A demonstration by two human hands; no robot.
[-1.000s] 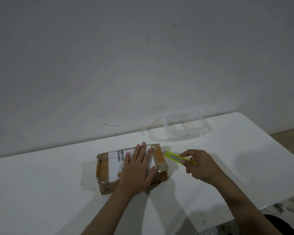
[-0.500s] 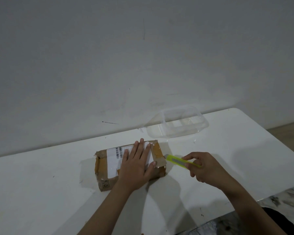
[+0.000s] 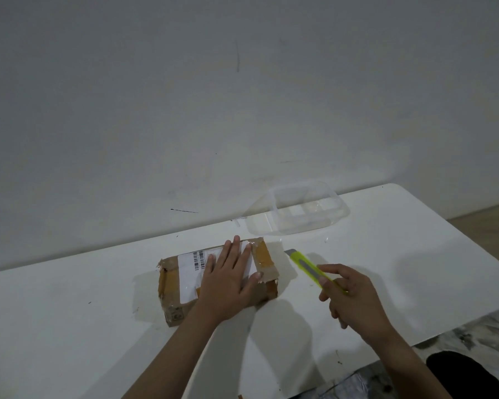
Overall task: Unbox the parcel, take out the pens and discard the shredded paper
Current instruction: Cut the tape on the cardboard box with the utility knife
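Note:
A taped brown cardboard parcel with a white barcode label lies closed on the white table. My left hand presses flat on its top, fingers straight and spread. To the right of the parcel my right hand grips a yellow-green utility knife. Its blade end points up and left, a little apart from the parcel's right end. Pens and shredded paper are hidden inside the parcel.
A clear plastic container sits on the table behind the parcel, near the grey wall. The table's right edge runs diagonally at the right, with a wooden floor and a marbled floor beyond it.
My right hand has drawn the knife slightly back and away from the parcel's right end. My left hand stays pressed on the parcel.

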